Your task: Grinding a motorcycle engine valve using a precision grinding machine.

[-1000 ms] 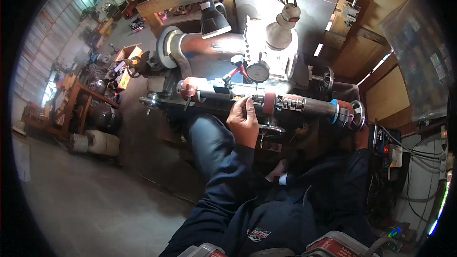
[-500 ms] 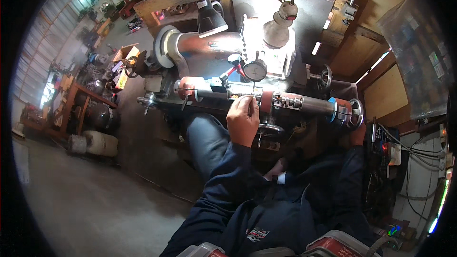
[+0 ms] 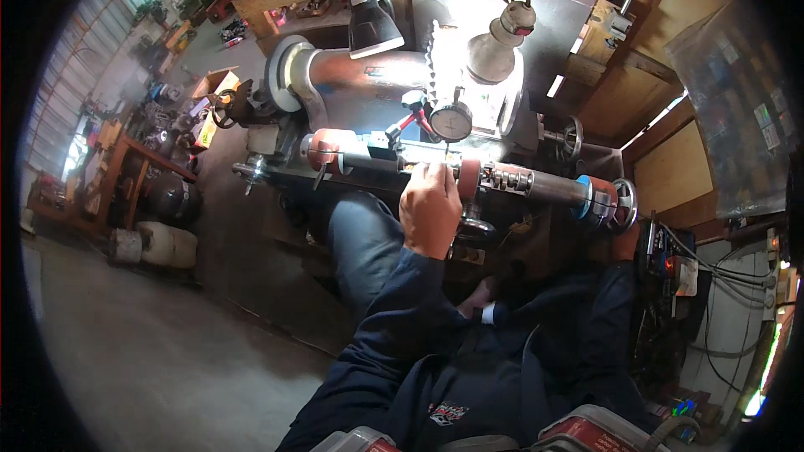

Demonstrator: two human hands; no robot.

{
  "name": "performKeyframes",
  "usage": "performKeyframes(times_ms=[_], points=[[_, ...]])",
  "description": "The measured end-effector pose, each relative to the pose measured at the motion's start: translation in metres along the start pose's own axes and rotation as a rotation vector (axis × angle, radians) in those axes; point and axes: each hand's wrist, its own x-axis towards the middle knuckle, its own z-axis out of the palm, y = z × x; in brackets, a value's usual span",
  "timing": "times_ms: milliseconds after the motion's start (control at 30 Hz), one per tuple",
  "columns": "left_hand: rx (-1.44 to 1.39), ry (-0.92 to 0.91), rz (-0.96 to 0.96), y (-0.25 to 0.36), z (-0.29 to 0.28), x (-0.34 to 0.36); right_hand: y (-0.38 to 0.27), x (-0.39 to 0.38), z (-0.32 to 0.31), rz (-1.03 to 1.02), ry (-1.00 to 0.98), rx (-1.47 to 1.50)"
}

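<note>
My left hand (image 3: 430, 209) reaches up to the middle of a red and steel grinding machine. Its fingers are pinched together at the shaft, just below a round dial gauge (image 3: 452, 120); what they hold, if anything, is hidden. The gauge hangs on a red jointed arm (image 3: 421, 121) from a small dark block (image 3: 383, 144) on the machine. At the right end, my right hand (image 3: 626, 243) is low beside a steel handwheel (image 3: 626, 205), its fingers hidden. Between both hands runs a thick steel cylinder (image 3: 553, 187) with a blue-edged red collar (image 3: 593, 199).
A bright work lamp (image 3: 492, 57) lights the gauge from behind. A black lamp-like housing (image 3: 373, 25) stands on the red motor body (image 3: 368, 74). Another handwheel (image 3: 572, 139) sits at the back right. Cables and tools (image 3: 666, 255) crowd the right side; a cardboard box (image 3: 216, 84) stands left.
The whole view has shifted slightly. My left hand's fingers have moved a little up against the shaft below the gauge. My right hand stays by the handwheel.
</note>
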Motion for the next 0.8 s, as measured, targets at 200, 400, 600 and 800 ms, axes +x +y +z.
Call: performKeyframes(times_ms=[200, 400, 600, 800], points=[[-0.355, -0.214, 0.04, -0.023, -0.012, 0.01, -0.004, -0.002, -0.002, 0.125, -0.028, 0.043], [-0.362, -0.303, 0.1, -0.033, -0.016, 0.018, 0.001, -0.002, -0.004, 0.161, -0.02, 0.062], [-0.375, -0.366, 0.134, -0.041, -0.019, 0.023, 0.029, 0.003, -0.008, 0.156, -0.043, 0.015], [-0.255, -0.228, 0.139, -0.024, -0.017, 0.016, 0.029, 0.003, -0.007, 0.132, -0.04, 0.114]])
